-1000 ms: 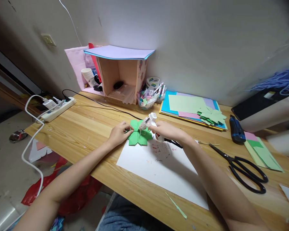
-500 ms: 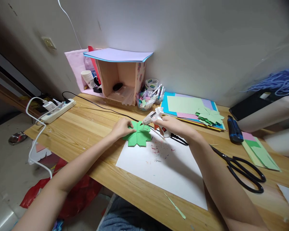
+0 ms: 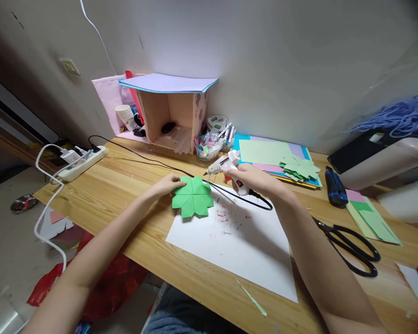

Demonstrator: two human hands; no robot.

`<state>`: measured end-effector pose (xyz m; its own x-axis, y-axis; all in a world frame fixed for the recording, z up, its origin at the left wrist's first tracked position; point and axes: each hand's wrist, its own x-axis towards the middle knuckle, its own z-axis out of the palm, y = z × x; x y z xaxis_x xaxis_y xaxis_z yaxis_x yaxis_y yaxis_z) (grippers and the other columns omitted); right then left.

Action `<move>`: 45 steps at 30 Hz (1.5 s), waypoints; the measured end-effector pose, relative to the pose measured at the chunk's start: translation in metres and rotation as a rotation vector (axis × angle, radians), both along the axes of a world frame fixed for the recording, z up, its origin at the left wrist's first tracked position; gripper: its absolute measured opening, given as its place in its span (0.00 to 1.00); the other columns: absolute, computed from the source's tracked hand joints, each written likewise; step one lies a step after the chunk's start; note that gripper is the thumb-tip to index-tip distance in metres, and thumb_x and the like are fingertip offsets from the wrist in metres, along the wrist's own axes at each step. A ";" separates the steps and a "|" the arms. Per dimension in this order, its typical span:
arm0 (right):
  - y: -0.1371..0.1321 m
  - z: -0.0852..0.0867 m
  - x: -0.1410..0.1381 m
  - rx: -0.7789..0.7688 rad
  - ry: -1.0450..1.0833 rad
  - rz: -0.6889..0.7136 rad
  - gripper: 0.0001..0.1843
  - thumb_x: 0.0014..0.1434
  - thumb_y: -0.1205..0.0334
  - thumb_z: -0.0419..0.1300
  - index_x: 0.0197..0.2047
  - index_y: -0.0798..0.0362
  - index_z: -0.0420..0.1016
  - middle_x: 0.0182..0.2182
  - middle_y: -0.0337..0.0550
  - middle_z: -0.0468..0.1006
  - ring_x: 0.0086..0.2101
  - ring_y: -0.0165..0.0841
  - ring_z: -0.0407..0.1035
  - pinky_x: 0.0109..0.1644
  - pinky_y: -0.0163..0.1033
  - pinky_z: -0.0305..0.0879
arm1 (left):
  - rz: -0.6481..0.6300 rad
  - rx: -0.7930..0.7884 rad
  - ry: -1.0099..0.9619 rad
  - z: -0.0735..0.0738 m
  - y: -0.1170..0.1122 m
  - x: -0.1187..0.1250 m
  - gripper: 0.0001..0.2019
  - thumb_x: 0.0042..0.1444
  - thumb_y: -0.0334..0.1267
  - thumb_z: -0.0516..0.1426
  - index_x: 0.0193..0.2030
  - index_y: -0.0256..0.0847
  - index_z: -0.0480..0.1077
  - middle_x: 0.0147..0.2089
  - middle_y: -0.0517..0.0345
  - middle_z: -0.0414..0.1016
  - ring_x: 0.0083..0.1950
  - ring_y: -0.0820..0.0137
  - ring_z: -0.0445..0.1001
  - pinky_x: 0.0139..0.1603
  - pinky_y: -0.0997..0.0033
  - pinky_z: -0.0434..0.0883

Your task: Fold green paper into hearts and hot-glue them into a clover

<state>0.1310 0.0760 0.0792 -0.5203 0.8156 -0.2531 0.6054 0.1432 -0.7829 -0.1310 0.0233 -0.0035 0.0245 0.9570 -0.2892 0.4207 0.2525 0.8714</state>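
Note:
Thumb and fingers of my left hand [image 3: 167, 185] pinch the upper left edge of a green folded-paper flower [image 3: 194, 200], whose creased petals spread flat. The flower lies partly over the left corner of a marked white sheet [image 3: 230, 253]. My right hand [image 3: 252, 178] is wrapped round the handle of a white hot glue gun [image 3: 226, 162]. The gun's nozzle points left, a little above and to the right of the flower, apart from it. Its black cord [image 3: 242, 196] runs behind the flower and loops under my right hand.
Black scissors [image 3: 351, 239] lie by my right forearm, with a blue utility knife [image 3: 336, 188] beyond. Coloured paper carries pale green paper flowers [image 3: 299, 168] at the back. A cardboard box [image 3: 172, 111], a tub of scraps [image 3: 209, 149] and a power strip [image 3: 85, 164] stand around.
The glue gun has lifted away from the flower, up and to the right. My left hand has shifted the flower slightly left and turned it, so it shows more fully.

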 end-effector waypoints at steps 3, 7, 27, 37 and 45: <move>0.002 0.001 -0.001 -0.024 0.066 -0.041 0.18 0.53 0.51 0.52 0.24 0.57 0.71 0.15 0.42 0.70 0.17 0.28 0.60 0.23 0.34 0.55 | 0.119 0.009 -0.142 0.003 -0.012 -0.011 0.18 0.46 0.52 0.58 0.33 0.37 0.72 0.26 0.60 0.71 0.23 0.75 0.66 0.20 0.78 0.58; 0.005 -0.009 -0.011 -0.026 0.302 -0.160 0.16 0.52 0.53 0.54 0.28 0.59 0.71 0.21 0.45 0.74 0.22 0.29 0.65 0.26 0.33 0.59 | 0.285 0.117 -0.282 0.009 -0.014 -0.015 0.19 0.44 0.52 0.60 0.35 0.37 0.73 0.32 0.56 0.75 0.29 0.73 0.70 0.25 0.77 0.63; -0.001 -0.037 -0.034 0.069 0.661 -0.296 0.28 0.36 0.56 0.69 0.43 0.57 0.72 0.39 0.49 0.77 0.38 0.40 0.72 0.41 0.42 0.69 | 0.239 0.310 -0.439 0.028 -0.008 0.036 0.27 0.37 0.48 0.65 0.44 0.36 0.71 0.46 0.47 0.75 0.47 0.60 0.73 0.44 0.67 0.70; -0.004 -0.042 -0.039 -0.009 0.710 -0.240 0.29 0.38 0.58 0.69 0.46 0.56 0.71 0.42 0.50 0.77 0.41 0.41 0.73 0.43 0.43 0.70 | 0.298 0.253 -0.451 0.025 -0.015 0.043 0.23 0.35 0.46 0.67 0.38 0.34 0.74 0.42 0.49 0.78 0.44 0.60 0.75 0.47 0.62 0.70; -0.012 -0.036 -0.043 0.103 0.708 -0.330 0.26 0.37 0.60 0.68 0.42 0.57 0.72 0.40 0.50 0.77 0.42 0.41 0.71 0.46 0.44 0.68 | 0.330 0.290 -0.419 0.022 -0.017 0.045 0.23 0.35 0.47 0.66 0.38 0.34 0.74 0.42 0.48 0.78 0.44 0.59 0.75 0.45 0.62 0.71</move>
